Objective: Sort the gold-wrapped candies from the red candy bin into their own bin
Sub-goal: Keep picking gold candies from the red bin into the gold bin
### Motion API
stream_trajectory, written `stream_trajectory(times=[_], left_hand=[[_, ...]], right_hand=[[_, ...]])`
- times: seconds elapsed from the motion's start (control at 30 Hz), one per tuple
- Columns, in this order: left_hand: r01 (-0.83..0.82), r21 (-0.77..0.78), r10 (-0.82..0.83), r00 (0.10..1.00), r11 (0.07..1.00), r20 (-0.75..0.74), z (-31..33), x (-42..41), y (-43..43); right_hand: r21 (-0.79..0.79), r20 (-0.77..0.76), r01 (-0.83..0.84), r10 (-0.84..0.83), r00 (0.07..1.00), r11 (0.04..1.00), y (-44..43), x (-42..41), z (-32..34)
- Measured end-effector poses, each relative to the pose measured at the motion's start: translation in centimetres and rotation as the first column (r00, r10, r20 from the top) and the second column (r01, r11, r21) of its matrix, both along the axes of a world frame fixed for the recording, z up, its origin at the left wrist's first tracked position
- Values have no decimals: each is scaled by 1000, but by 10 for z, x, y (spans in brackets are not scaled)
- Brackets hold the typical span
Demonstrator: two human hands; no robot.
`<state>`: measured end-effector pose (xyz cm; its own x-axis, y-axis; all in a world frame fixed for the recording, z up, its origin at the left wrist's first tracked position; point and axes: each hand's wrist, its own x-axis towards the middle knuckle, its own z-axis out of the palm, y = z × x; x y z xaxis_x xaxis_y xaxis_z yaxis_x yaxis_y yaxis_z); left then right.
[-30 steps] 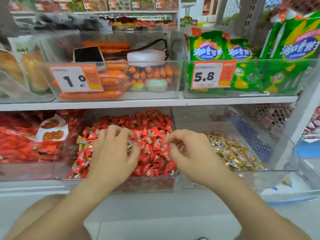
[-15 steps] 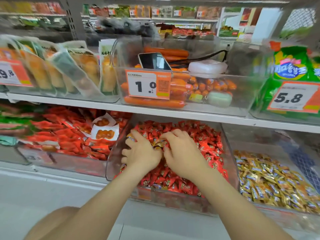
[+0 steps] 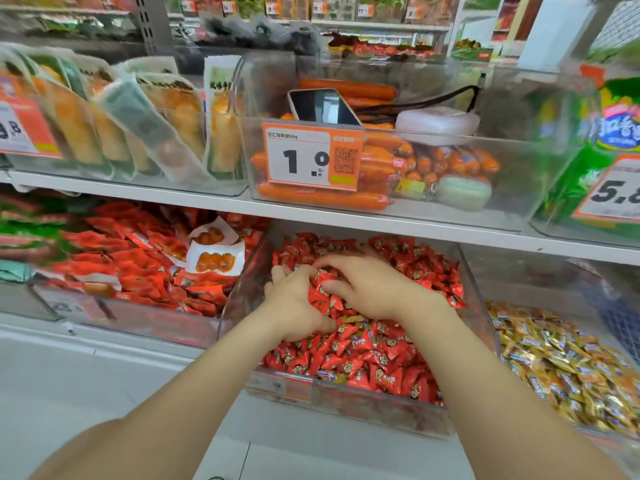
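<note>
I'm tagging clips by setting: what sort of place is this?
Most likely a shop's snack aisle: an orange price tag fronts a clear bin of sausages, with heaps of loose red candies and gold-wrapped candies below.

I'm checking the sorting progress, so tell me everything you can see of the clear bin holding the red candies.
The red candy bin is a clear, rigid-looking plastic tub with rounded corners, open on top, sitting under the white shelf board. Shiny-wrapped red candies heap it nearly to the front lip. The left hand and right hand dig into the pile near its middle, fingertips partly buried. What looks like one gold wrapper shows between the wrists. A heap of gold-wrapped candies lies to its right.
</note>
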<state>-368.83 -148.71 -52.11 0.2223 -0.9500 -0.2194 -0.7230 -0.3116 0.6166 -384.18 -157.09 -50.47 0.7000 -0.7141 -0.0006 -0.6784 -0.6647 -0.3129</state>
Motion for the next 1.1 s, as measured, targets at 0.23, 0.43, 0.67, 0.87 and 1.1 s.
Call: stream_trajectory(times=[0.23,0.43,0.67,0.87,1.1], left_hand=[[199,-11,-199,976,980,-92,17,1,32],[151,-119,-163,982,981,-97,25,11,40],[220,-212,-220,975,952,24,19,20,29],[369,-136,-358,928,919,102,22,19,20],[435,-16,-424,886,901,184,20,23,9]], right_hand=[[-152,-60,73,-83,995,986,33,-37,13],[-188,-25,131,-138,990,973,48,-55,25],[-221,96,167,-149,984,961,45,-58,27],[-121,137,119,-103,985,985,40,-62,29],[-131,186,115,-89,978,985,49,-61,33]])
